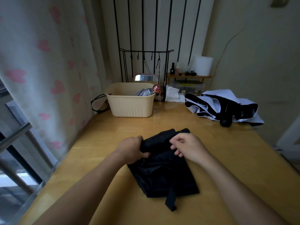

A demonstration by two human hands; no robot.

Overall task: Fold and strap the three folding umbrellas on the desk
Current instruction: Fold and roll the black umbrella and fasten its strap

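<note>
Gripping the black umbrella (162, 168) at the middle of the desk (97, 143), my left hand (131, 150) curls its fingers round the bundled far end while my right hand (188, 148) pinches a fold of canopy just beside it; its one strap (171, 198) lies loose toward 6 o'clock. I count three umbrellas: this one, a white-and-black umbrella (224, 108) sprawled loose at 2 o'clock, and a silver umbrella (145, 92) sticking out of the single cream basket (129, 103) at 11 o'clock.
</note>
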